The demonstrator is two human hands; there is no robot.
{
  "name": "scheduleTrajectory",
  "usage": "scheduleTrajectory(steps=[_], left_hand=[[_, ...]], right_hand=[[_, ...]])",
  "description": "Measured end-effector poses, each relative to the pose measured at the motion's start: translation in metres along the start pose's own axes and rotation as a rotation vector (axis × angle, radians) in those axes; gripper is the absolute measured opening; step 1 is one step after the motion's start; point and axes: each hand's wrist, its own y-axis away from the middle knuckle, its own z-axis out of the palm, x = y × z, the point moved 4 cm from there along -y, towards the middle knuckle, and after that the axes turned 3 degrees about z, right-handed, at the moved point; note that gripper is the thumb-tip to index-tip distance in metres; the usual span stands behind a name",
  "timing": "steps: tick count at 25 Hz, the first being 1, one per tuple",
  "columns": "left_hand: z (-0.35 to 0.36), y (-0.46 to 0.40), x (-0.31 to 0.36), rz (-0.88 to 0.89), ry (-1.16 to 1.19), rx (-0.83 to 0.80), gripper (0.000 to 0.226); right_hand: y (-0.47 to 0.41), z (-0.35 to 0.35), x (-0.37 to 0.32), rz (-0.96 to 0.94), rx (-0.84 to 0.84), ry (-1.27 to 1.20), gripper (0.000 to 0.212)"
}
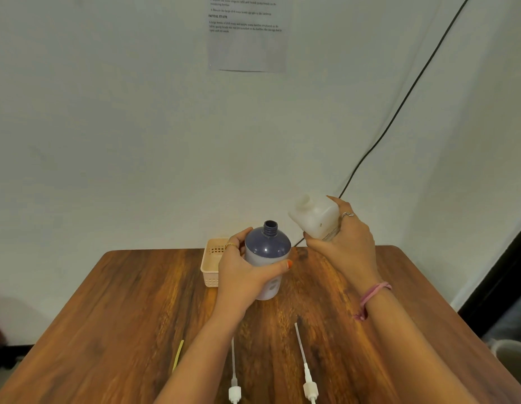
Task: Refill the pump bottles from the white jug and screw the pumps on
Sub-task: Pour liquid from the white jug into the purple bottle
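Observation:
A purple-grey pump bottle (268,252) with an open threaded neck stands on the wooden table (137,310). My left hand (243,275) is wrapped around its body. My right hand (343,246) holds the white jug (313,215) in the air, up and to the right of the bottle, tilted with its open spout pointing left toward the bottle's neck. The jug is apart from the bottle. Two white pump heads with long dip tubes (234,377) (306,371) lie on the table near me, between my forearms.
A small cream plastic basket (211,262) sits behind my left hand at the table's far edge. A yellow tube (178,355) lies left of my left forearm. A black cable (399,109) runs down the wall behind the jug. A printed sheet hangs on the wall.

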Motion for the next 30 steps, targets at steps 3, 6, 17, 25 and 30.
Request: scheduleTrajectory(steps=[3, 6, 17, 25, 30], left_hand=[[0.005, 0.008, -0.019, -0.018, -0.030, -0.029, 0.083], [0.010, 0.018, -0.039, -0.059, -0.056, -0.041, 0.082], [0.028, 0.064, -0.121, -0.258, -0.091, -0.025, 0.085], [0.043, 0.097, -0.171, -0.352, -0.209, -0.026, 0.088], [0.046, 0.105, -0.188, -0.390, -0.215, -0.002, 0.089]], right_hand=[[0.012, 0.000, 0.019, 0.078, 0.030, -0.025, 0.067], [0.024, -0.001, 0.037, 0.134, 0.071, -0.035, 0.067], [0.089, 0.018, 0.130, 0.425, 0.037, -0.164, 0.081], [0.142, 0.043, 0.190, 0.618, 0.043, -0.153, 0.080], [0.161, 0.052, 0.209, 0.663, 0.049, -0.172, 0.081]])
